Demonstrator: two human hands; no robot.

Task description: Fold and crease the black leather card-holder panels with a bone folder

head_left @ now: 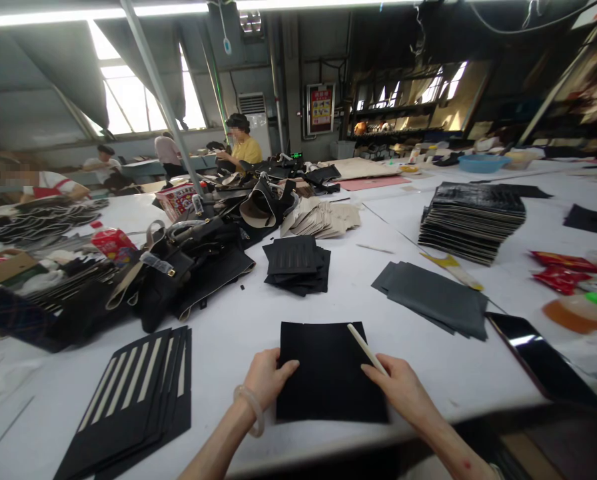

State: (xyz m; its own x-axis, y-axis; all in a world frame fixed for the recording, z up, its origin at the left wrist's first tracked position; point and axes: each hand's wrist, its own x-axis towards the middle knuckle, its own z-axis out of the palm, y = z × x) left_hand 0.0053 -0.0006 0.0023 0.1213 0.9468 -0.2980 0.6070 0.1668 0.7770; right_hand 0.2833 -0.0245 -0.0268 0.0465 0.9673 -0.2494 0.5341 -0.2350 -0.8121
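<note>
While the black panel lies flat at the table's near edge, long axis running away from the person, the left hand pins its left edge, fingers flat; the right hand, closed on a white stick, rests on its right side.

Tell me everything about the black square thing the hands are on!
The black sheet is a flat, roughly square, matte piece, perhaps fabric or thin leather, lying on the white table near its front edge. The left hand presses its left edge with fingers on top. The right hand rests on its right side, holding a thin white stick slanted across the upper right corner. It looks plain and unmarked.
</note>
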